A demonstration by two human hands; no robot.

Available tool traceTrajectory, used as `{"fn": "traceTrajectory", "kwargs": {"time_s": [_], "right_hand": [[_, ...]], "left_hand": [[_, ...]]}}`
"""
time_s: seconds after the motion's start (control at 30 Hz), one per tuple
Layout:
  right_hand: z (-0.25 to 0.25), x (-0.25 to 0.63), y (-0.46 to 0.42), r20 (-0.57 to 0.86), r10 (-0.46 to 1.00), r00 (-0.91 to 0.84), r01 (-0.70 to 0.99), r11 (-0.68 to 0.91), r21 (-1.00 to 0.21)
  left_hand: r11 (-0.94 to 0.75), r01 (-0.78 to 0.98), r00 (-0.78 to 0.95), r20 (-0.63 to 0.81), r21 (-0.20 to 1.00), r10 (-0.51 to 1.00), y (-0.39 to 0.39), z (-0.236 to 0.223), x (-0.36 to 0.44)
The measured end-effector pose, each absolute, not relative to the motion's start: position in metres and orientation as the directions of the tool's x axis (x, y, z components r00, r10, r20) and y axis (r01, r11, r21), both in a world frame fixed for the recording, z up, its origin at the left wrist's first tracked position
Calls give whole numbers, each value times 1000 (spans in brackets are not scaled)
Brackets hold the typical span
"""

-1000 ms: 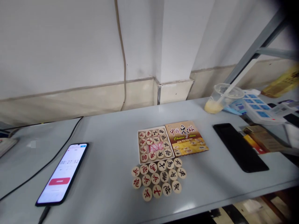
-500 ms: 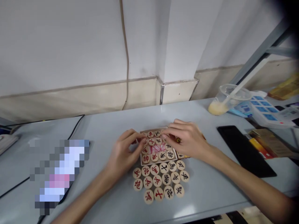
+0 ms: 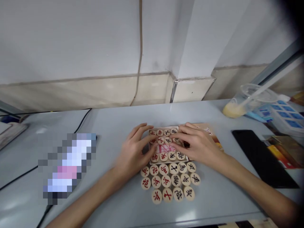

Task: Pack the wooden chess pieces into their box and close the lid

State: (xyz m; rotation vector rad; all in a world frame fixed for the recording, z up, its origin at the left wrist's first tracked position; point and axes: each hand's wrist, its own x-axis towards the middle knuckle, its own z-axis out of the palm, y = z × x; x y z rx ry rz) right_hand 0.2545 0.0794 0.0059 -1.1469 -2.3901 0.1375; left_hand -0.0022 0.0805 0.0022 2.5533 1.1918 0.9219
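Note:
A shallow white box holds rows of round wooden Chinese chess pieces with red and black characters; a pink-lined patch of its bottom shows in the middle. At the box's left side, thumb and forefinger of my left hand curve round a piece in the outer column, partly covering it. On the opposite side my right hand has thumb and forefinger about a black-lettered piece; its other fingers are bent. Loose Chinese chess pieces lie in rows just in front of the box.
Under my right hand lies the printed box lid. Farther right are a black phone, a tilted plastic cup and a clear case. A blurred-out phone with a cable lies left. The wall bounds the table behind.
Both hands have come into view and reached the box from either side. The view has shifted, so the things on the table sit farther right in it.

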Motion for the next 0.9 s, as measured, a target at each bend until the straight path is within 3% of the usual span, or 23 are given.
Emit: {"fn": "traceTrajectory", "kwargs": {"time_s": [0.33,0.9], "right_hand": [[2,247,78,364,773,-519,744,619,-253],[4,242,75,363,799,-478,747,588,-309]], "left_hand": [[-641,641,469,445,422,763,83,-1,7],[-603,624,431,425,496,796,83,-2,13]]}}
